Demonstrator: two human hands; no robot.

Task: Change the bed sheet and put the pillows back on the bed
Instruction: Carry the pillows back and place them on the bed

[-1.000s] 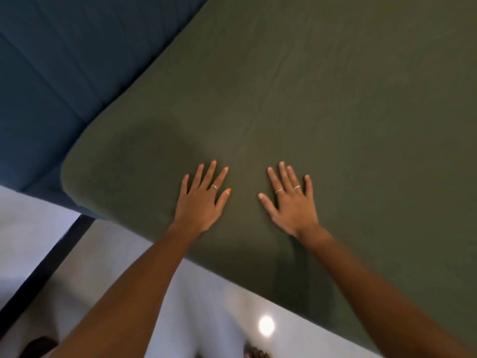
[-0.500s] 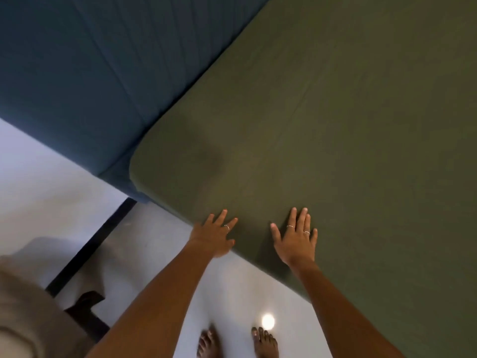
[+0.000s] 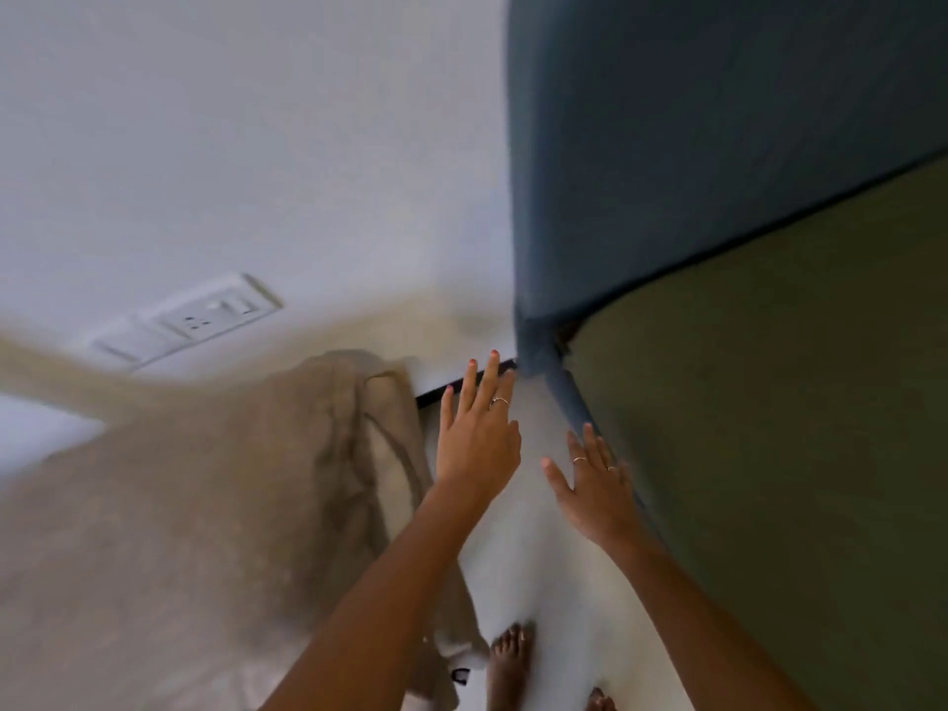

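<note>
Both hands, left (image 3: 474, 443) and right (image 3: 597, 487), are spread flat and hold nothing, above the floor (image 3: 538, 582) beside the bed. Green sheet (image 3: 795, 428) covers the mattress at right, under the blue headboard (image 3: 692, 146). Beige cloth (image 3: 256, 505) lies crumpled at left.

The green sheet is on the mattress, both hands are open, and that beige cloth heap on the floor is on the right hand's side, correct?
Not quite: the head view shows the beige cloth heap beside the left hand, not the right hand. The green sheet covers the mattress, and both hands are open.
</note>
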